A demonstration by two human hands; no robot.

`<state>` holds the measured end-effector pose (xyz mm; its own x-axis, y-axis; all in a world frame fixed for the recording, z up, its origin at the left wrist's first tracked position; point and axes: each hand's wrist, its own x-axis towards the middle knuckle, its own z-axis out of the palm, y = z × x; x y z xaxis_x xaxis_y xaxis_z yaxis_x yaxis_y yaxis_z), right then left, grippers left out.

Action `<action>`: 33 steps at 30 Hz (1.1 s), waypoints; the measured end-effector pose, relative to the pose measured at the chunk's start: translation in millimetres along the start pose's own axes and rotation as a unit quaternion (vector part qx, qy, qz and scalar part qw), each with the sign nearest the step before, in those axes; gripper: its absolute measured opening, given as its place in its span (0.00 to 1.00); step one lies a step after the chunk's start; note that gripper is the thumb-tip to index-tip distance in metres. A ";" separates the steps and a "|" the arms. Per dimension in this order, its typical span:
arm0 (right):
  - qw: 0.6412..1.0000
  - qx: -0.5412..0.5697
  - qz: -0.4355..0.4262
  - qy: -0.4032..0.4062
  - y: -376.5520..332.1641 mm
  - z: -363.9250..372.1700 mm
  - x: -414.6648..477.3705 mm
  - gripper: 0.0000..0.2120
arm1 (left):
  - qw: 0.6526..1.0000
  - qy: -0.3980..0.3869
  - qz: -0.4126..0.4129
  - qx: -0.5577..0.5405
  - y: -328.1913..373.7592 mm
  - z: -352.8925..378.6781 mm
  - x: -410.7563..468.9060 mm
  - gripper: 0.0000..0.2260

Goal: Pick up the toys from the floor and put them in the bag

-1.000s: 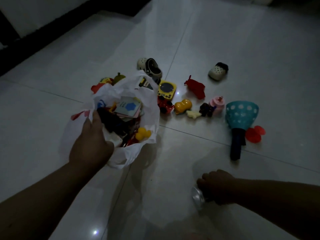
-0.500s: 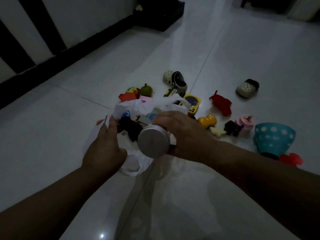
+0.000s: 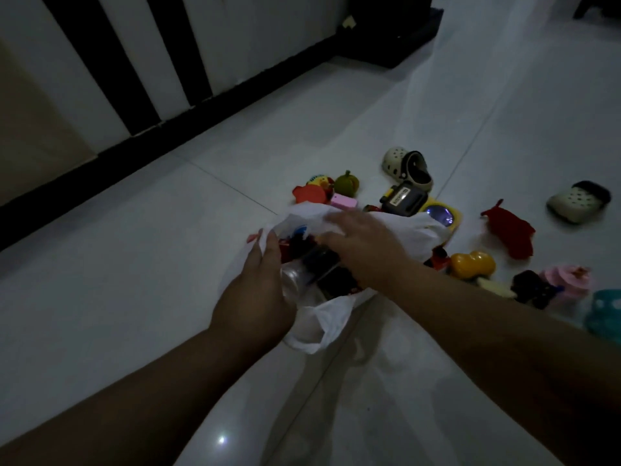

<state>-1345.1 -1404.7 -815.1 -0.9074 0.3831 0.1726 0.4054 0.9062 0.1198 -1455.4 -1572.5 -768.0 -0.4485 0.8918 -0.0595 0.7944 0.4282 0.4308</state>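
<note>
A white plastic bag [image 3: 322, 324] lies on the floor with several toys inside. My left hand [image 3: 258, 290] pinches the bag's near left rim and holds it apart. My right hand [image 3: 363, 250] is palm down over the mouth, fingers spread on the bag's far side. A clear cylinder with a metal end [image 3: 297, 279] lies inside the bag between my hands. Loose on the floor to the right are a yellow toy [image 3: 472, 264], a red toy [image 3: 510, 235], a pink cupcake toy [image 3: 568, 280] and a teal dotted cup [image 3: 605, 311].
Behind the bag lie a green fruit toy [image 3: 346, 183], a pink block [image 3: 342, 200], a black toy [image 3: 403, 198] and a yellow toy radio [image 3: 442, 215]. Two small clogs [image 3: 408, 168] [image 3: 578, 201] sit farther back. A dark skirting and striped wall [image 3: 134, 105] run along the left.
My right hand picked the cylinder off the floor near me, carried it to the bag and let it go inside. The left hand kept its hold on the bag's rim.
</note>
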 end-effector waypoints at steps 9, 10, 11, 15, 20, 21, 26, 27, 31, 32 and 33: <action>0.881 0.265 0.382 -0.093 67.0 -44.3 -19.1 0.20 | 0.999 -0.029 -0.008 0.010 -6.8 -2.4 -2.3 0.37; 0.863 0.301 0.395 -0.088 68.1 -54.3 -17.6 0.16 | 0.999 -0.038 -0.007 0.014 -8.3 -2.6 -1.4 0.34; 0.840 0.341 0.414 -0.082 67.3 -66.2 -14.2 0.14 | 0.998 -0.055 -0.008 0.014 -9.8 -3.5 -0.3 0.32; 0.674 0.576 0.462 0.001 59.2 -99.5 11.9 0.12 | 0.992 -0.124 -0.027 0.024 -17.5 -11.9 3.4 0.24; 0.644 0.654 0.395 0.030 35.5 -135.9 52.4 0.02 | 0.995 -0.085 0.001 0.044 -47.1 -40.4 10.0 0.26; 0.646 0.656 0.389 0.033 29.8 -142.9 59.2 0.04 | 0.995 -0.085 -0.001 0.042 -56.4 -49.2 12.5 0.29; 0.656 0.654 0.375 0.026 -1.3 -176.8 95.2 0.14 | 0.997 -0.077 -0.027 0.010 -99.9 -103.5 22.0 0.31; 0.667 0.641 0.379 0.013 -9.2 -185.9 102.4 0.14 | 0.997 -0.079 -0.024 0.001 -105.2 -113.0 23.5 0.30; 0.690 0.606 0.393 -0.035 -40.4 -229.7 147.1 0.22 | 0.995 -0.073 -0.013 -0.069 -130.0 -165.0 34.4 0.33; 0.688 0.605 0.399 -0.035 -43.8 -239.4 155.7 0.25 | 0.994 -0.067 -0.010 -0.084 -132.5 -176.3 37.1 0.33; 0.690 0.600 0.404 -0.034 -46.1 -249.4 166.6 0.27 | 0.993 -0.060 -0.006 -0.101 -135.9 -190.2 41.3 0.33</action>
<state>-1487.5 -1427.3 -548.0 -0.4592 0.8196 -0.3425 0.4352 -0.1285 -0.8911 -1659.8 -1621.6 -657.8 -0.3950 0.9033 -0.1673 0.6863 0.4112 0.5999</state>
